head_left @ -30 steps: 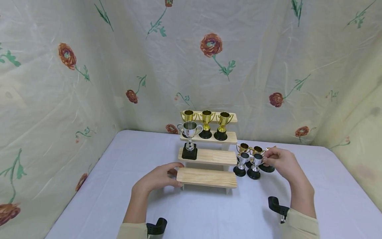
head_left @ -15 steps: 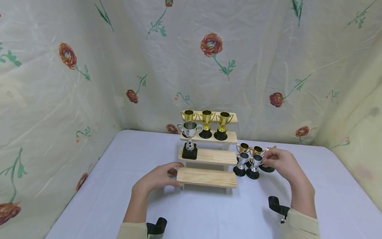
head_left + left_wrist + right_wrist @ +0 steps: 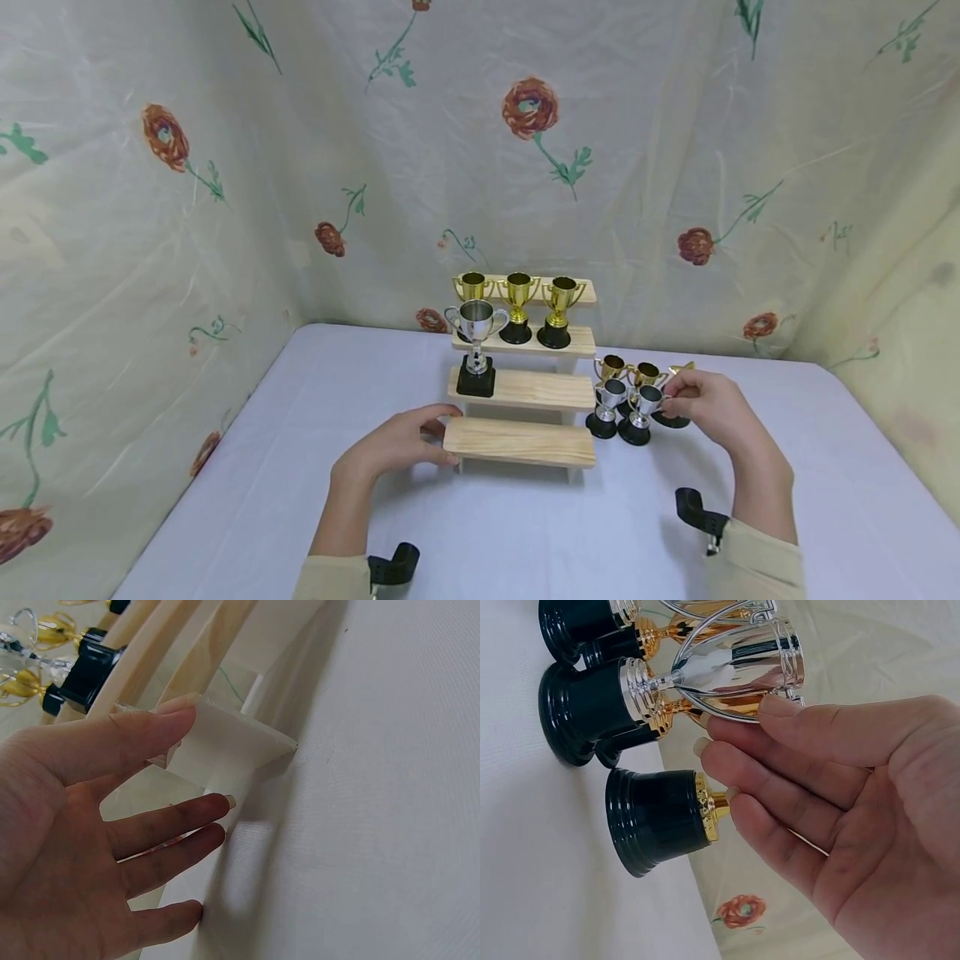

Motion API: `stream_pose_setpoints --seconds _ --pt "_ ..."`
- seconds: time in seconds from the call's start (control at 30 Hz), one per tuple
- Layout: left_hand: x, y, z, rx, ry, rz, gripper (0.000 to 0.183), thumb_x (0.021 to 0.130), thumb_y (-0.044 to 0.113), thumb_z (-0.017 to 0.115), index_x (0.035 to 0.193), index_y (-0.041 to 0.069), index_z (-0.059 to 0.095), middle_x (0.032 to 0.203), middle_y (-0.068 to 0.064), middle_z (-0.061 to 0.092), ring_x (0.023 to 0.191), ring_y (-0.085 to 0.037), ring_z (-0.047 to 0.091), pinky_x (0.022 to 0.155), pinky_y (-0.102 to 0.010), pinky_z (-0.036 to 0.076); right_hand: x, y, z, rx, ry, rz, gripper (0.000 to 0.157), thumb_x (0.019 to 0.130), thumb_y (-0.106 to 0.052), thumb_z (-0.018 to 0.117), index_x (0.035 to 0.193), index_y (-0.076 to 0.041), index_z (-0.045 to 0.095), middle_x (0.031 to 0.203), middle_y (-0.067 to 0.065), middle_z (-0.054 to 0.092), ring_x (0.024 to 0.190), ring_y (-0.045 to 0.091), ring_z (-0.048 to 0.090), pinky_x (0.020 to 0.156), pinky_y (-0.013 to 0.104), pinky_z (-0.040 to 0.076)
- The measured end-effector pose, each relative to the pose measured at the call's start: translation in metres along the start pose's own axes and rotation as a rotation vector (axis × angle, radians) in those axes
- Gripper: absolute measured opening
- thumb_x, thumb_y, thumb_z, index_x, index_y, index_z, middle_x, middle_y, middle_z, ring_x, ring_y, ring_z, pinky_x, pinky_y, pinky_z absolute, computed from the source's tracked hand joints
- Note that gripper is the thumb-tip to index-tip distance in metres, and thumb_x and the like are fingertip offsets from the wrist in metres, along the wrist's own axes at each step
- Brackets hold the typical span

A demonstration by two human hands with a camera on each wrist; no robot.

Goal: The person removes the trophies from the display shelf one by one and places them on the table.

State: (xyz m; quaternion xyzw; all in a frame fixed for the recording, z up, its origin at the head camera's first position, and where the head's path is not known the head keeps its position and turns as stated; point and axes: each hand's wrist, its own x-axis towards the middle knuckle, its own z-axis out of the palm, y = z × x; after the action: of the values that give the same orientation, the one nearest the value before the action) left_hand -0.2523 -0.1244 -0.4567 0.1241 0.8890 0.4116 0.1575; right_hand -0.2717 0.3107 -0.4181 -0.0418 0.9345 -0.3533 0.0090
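A stepped wooden display stand [image 3: 519,443] stands mid-table. My left hand [image 3: 397,443] holds the left end of its lowest step, thumb at the front and index finger behind; in the left wrist view the other fingers [image 3: 169,877] extend loosely. My right hand [image 3: 705,408] pinches a handle of a small silver trophy cup [image 3: 643,407] between thumb and index finger. That cup has a round black base [image 3: 585,712], and I cannot tell if it touches the table. A second silver trophy cup [image 3: 609,404] stands close on its left, with gold trophy cups [image 3: 611,368] behind.
Three gold trophy cups [image 3: 519,296] line an upper step. A larger silver trophy cup [image 3: 476,329] with a square black base occupies the left of the step below. Another black-based gold trophy [image 3: 660,817] stands beside the right fingers. A flowered curtain [image 3: 600,183] hangs behind the table.
The pinched silver cup has shifted and tilted very slightly. Both hands keep nearly the same place and grip; the head view has moved a little.
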Motion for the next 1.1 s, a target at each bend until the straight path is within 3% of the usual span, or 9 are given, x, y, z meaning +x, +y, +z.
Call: stream_pose_setpoints --seconds 0.83,1.1 --pt "0.0008 0.0001 -0.0001 0.001 0.004 -0.014 0.061 0.074 0.030 0.085 0.129 0.037 0.060 0.121 -0.002 0.068 0.113 -0.021 0.061 0.096 -0.053 0.045 -0.0030 0.0006 -0.0036 -0.012 -0.036 0.011 0.021 0.086 -0.009 0.068 0.103 0.002 0.065 0.087 0.010 0.073 0.080 0.018 0.065 0.072 0.033 0.045" --pt "-0.0003 0.0009 0.0002 0.007 0.007 -0.011 0.061 0.074 0.030 0.085 0.130 0.036 0.060 0.121 -0.002 0.068 0.113 -0.020 0.061 0.095 -0.053 0.046 -0.0074 -0.0020 -0.0093 -0.065 -0.075 -0.029 0.042 0.088 -0.013 0.070 0.124 0.005 0.061 0.105 0.021 0.074 0.090 0.021 0.071 0.084 0.051 0.051"
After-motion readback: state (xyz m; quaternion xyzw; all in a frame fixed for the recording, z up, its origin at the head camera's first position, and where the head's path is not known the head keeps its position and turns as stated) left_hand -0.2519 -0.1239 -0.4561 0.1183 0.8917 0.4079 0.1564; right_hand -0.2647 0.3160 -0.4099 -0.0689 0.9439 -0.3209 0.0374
